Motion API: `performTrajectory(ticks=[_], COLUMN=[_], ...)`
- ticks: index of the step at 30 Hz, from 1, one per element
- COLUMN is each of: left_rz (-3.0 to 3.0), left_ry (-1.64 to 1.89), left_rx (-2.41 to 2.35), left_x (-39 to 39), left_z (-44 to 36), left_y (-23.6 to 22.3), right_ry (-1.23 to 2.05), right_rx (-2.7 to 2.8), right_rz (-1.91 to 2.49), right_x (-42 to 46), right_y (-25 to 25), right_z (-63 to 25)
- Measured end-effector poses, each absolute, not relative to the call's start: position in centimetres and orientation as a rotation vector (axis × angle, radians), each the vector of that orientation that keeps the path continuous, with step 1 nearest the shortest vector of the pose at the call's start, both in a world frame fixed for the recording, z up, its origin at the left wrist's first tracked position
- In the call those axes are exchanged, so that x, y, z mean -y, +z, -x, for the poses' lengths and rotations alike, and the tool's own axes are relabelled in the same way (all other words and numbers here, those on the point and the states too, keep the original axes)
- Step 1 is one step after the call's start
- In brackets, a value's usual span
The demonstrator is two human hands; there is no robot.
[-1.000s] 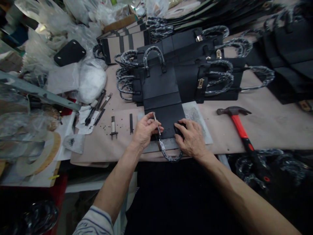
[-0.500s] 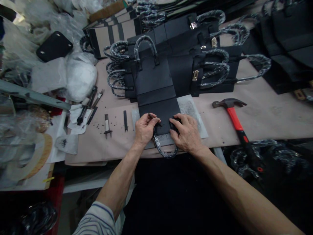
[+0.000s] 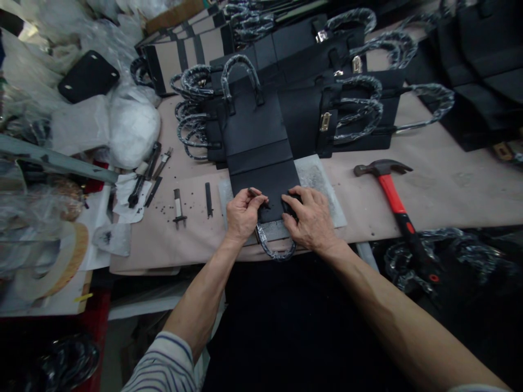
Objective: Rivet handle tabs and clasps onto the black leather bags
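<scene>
A black bag panel (image 3: 259,130) lies lengthwise in front of me, folded across its middle, with a plastic-wrapped handle at each end. The near handle (image 3: 274,251) loops over the table edge. Over the panel's lower left part, my left hand (image 3: 241,215) is closed in a pinch on a slim dark pen-like tool (image 3: 254,192), its tip down at the panel. My right hand (image 3: 312,218) rests at the panel's lower right edge, fingers curled against a small black piece (image 3: 289,204); most of that piece is hidden by the fingers. Under the panel is a pale slab (image 3: 322,182).
To the right lies a claw hammer (image 3: 392,193), its handle past the table edge. Dark hand tools (image 3: 178,209) and a flat bar (image 3: 208,200) are on the left. More black bags (image 3: 302,117) fill the back. Plastic wrapping (image 3: 134,128) is heaped at far left.
The whole view has shifted slightly. Both hands keep the same place on the panel, and nothing has been picked up or let go.
</scene>
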State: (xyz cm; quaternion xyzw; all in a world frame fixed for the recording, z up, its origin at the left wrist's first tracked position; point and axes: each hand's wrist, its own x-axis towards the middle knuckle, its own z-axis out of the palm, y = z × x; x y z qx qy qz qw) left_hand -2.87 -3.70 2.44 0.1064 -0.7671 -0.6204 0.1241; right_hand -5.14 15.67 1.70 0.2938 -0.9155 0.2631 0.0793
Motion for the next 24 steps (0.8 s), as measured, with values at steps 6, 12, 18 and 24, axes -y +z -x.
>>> performTrajectory(ticks=[6, 12, 18, 24], left_rz=[-0.164, -0.176, -0.156, 0.009], left_ry=[-1.560, -1.334, -1.279, -1.262], left_rx=[2.377, 2.438, 2.446, 2.445], left_x=[3.6, 2.9, 2.7, 2.7], left_z=[2.6, 2.1, 2.0, 1.8], left_y=[2.4, 2.1, 2.0, 1.8], right_ry=[0.787, 0.969, 1.183, 0.569], right_rx=[2.742, 2.684, 2.572, 2.714], right_rz=[-0.881, -0.972, -0.959, -0.354], right_x=[-15.7, -16.7, -18.9, -26.1], right_y=[1.6, 1.0, 1.5, 2.3], right_z=[5.1, 5.8, 6.1, 6.6])
